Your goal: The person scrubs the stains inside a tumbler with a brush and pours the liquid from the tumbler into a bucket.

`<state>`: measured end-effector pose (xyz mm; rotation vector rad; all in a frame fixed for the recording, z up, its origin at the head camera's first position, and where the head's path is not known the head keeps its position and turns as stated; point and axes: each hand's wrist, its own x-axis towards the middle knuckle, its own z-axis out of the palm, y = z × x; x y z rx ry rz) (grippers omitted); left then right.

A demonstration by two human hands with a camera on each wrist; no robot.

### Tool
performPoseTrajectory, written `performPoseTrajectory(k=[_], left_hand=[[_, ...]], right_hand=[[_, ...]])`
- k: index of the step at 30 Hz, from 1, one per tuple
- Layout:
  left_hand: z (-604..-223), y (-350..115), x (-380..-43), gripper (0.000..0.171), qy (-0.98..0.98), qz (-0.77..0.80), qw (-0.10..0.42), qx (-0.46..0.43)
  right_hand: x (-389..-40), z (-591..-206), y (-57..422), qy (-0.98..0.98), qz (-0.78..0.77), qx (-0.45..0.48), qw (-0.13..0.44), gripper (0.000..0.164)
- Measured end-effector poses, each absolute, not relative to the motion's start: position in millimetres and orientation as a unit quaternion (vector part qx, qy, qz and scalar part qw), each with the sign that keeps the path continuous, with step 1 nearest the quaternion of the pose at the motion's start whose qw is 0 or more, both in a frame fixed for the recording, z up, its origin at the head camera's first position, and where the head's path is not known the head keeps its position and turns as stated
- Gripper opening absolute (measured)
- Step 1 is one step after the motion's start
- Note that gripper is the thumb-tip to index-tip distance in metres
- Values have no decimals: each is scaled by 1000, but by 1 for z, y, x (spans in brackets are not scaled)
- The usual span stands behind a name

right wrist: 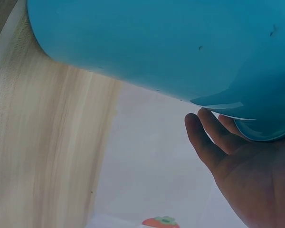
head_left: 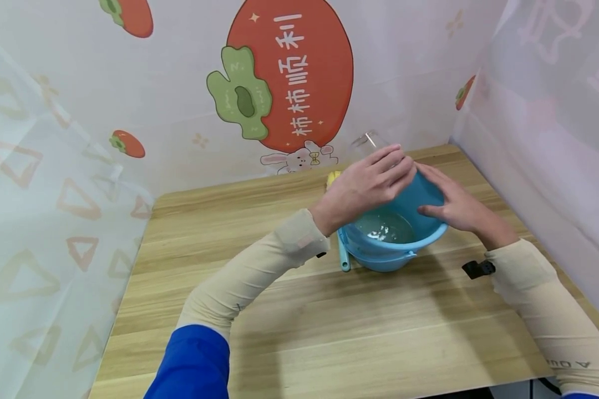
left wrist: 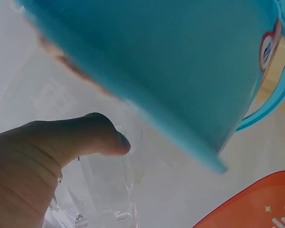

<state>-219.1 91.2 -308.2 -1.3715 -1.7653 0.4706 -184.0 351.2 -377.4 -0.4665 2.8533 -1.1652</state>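
A blue bucket (head_left: 424, 194) stands on the wooden table with some water (head_left: 386, 226) at its bottom. Above its far left rim, my left hand (head_left: 369, 183) grips a clear cup (head_left: 369, 141), which looks tilted. In the left wrist view, the thumb lies across the cup's see-through wall (left wrist: 109, 185), beside the bucket's rim. My right hand (head_left: 451, 202) holds the bucket's right rim, thumb inside and fingers outside. The right wrist view has those fingers (right wrist: 204, 140) against the outer wall under the rim.
The bucket's blue handle (head_left: 344, 255) hangs down at its left side. Something yellow (head_left: 332, 177) shows partly behind my left hand. Printed fabric walls (head_left: 179, 111) enclose the wooden table (head_left: 204, 299) at the back and sides.
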Motion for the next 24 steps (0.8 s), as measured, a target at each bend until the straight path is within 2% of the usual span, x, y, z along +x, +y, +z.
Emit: performPoseTrajectory(k=[3,10,14,17,20,24], left_hand=[[-304,92,-218,36,-704,183,430,-534],[-302,90,-216,37,-712,169,422,-536],[-286,85,-217,39,-726,147,425,-520],[-266,75,-218,42,-759,80,403,-506],[-244,61,-221,50,-794,-29,358,-490],[-217,36,-225,74,-817,-143,320,-458]], right_hand=[[-185,-377,351,912,-380,-156,6,95],[-184,-378,351,911,-382,-154,10,95],[-184,-377,351,915,-377,-145,12,96],[-183,-376,352,918,-371,-138,16,95],[-183,-377,352,921,-366,-135,20,94],[-182,-377,352,922,-362,-134,17,95]])
